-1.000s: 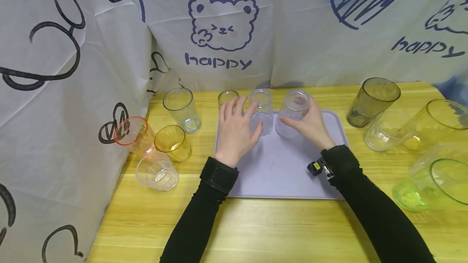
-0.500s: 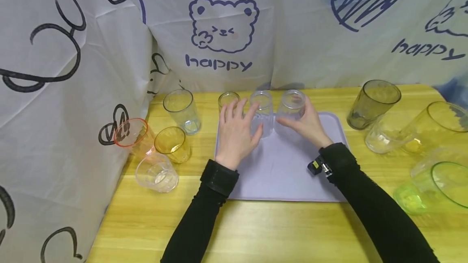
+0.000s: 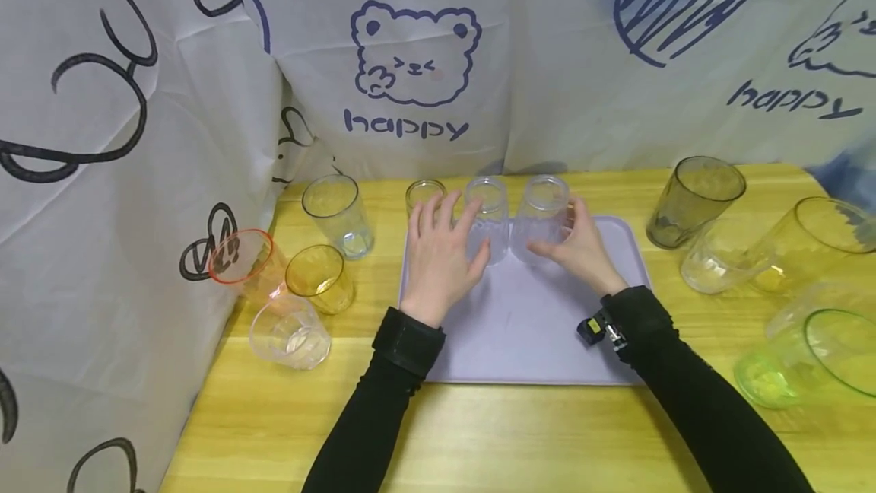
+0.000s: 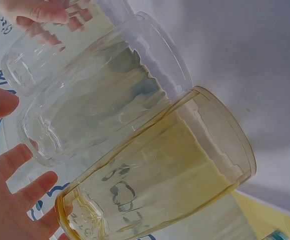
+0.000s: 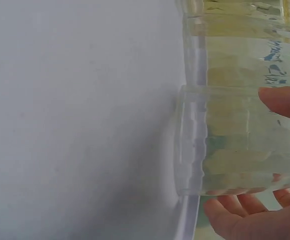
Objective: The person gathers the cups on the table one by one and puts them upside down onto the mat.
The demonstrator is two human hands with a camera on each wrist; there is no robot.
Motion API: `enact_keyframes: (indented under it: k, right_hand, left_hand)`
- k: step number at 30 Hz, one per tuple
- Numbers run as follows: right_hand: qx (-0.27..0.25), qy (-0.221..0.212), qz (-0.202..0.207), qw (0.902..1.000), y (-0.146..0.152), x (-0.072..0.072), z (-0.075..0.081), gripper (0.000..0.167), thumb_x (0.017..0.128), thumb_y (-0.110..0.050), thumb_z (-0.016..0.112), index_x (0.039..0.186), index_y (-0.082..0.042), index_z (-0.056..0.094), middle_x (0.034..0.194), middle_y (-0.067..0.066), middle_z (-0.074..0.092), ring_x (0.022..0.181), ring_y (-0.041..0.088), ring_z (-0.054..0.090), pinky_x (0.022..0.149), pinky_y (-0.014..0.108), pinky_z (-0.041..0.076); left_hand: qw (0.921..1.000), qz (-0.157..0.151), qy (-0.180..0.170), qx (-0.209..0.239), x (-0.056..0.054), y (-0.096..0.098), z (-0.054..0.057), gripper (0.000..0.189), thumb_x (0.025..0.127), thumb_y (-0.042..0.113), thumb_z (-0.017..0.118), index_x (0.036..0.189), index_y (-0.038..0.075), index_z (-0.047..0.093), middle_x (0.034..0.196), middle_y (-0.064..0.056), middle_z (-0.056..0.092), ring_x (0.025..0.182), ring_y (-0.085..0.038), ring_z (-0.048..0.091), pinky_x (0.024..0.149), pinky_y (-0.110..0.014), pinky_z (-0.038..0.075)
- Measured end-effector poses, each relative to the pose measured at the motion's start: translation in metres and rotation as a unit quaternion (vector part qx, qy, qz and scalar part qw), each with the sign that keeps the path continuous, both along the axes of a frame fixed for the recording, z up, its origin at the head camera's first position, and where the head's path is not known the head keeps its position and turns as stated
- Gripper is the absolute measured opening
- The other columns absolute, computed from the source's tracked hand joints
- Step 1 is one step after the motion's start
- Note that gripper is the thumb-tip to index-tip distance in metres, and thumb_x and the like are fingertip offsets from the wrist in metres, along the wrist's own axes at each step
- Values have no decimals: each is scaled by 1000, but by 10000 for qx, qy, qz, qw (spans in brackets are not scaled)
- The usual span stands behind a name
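In a row along the back of the lilac tray [image 3: 520, 326] stand three upside-down tumblers: an amber glass [image 4: 159, 170], a clear glass [image 4: 95, 105] in the middle, and another clear glass [image 5: 234, 140] on the right. My right hand [image 3: 585, 249] holds the right clear glass, thumb at its front and fingers curled at its far side. My left hand [image 3: 438, 261] is spread beside the amber and middle glasses, its fingertips near their raised bases; whether it touches them cannot be told. It hides most of the amber glass in the head view.
On the left of the wooden table [image 3: 479, 440] stand a blue glass [image 3: 338, 215], an orange-red one [image 3: 249, 268], a yellow one [image 3: 319, 280] and a clear one [image 3: 290, 333]. On the right are a grey glass [image 3: 694, 204], a green one [image 3: 773, 379] and several others. Printed cloth [image 3: 547, 97] hangs behind.
My right hand has shifted the right clear glass slightly left, closer to the middle one, and lowered it to the tray. The left hand has stayed almost still. The head view has tilted slightly.
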State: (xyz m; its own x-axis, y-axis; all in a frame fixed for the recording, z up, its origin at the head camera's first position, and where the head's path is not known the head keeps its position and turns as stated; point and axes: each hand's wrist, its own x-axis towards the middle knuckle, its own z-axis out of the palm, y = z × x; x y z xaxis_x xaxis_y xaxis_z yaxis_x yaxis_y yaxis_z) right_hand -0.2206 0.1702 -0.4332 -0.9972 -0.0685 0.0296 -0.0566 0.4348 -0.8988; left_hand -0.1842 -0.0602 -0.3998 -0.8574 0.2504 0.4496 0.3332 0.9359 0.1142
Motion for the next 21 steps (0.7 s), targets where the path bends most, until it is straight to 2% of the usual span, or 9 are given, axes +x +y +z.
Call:
enact_keyframes:
  k: [11,15,21]
  right_hand:
    - [144,-127,-21,9998,-1,6,-10,94,80,-7,81,152,5,23,149,34,39,139,49,40,118,59,36]
    - [210,-102,-84,9997,-1,7,-10,93,80,-7,81,151,6,23,147,35,40,138,49,42,116,59,38]
    - [350,-100,-37,9993,-3,2,-6,95,80,-7,81,152,5,21,148,35,40,137,50,42,115,60,38]
  left_hand:
    - [10000,15,-96,5,5,-1,-7,56,95,45,61,146,26,49,151,-9,49,145,-35,40,124,-54,26]
    - [9999,-55,-74,73,3,0,-7,56,94,44,61,146,25,49,151,-9,49,145,-34,37,125,-54,24]
    - [9999,32,-25,133,1,-1,-4,57,94,43,64,146,26,49,151,-9,49,145,-34,37,125,-53,24]
